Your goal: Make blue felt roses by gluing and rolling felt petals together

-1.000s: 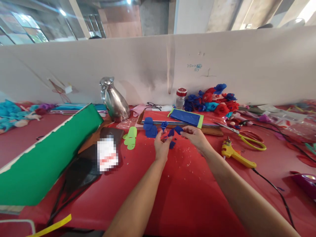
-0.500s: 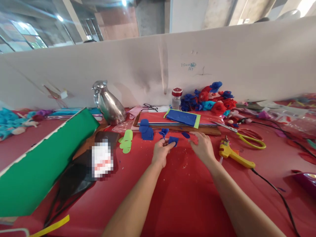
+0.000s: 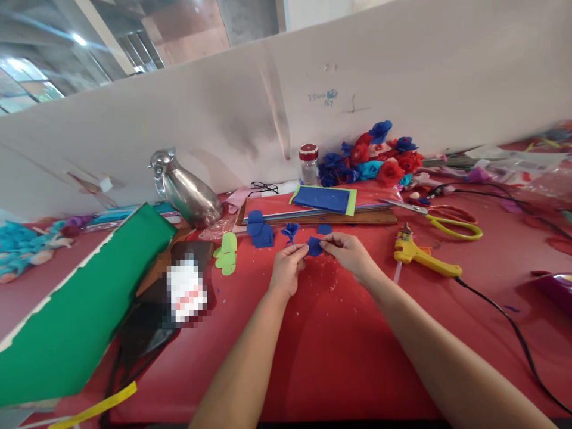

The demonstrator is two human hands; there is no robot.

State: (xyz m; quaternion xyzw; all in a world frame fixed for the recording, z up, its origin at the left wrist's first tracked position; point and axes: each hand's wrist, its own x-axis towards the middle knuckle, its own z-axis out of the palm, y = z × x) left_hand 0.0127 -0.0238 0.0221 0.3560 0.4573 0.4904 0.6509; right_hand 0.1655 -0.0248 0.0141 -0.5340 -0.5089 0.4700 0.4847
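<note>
Left of glue gun, my left fingers and right fingers pinch blue petal; blue flower rising from left fingers; scissors behind glue gun.

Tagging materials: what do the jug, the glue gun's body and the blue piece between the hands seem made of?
Jug: polished metal, likely stainless steel; bright silvery reflections.
Glue gun body: probably moulded plastic; smooth, uniform yellow.
Blue piece: thin matte sheet, perhaps paper or fabric; texture too small to tell.
</note>
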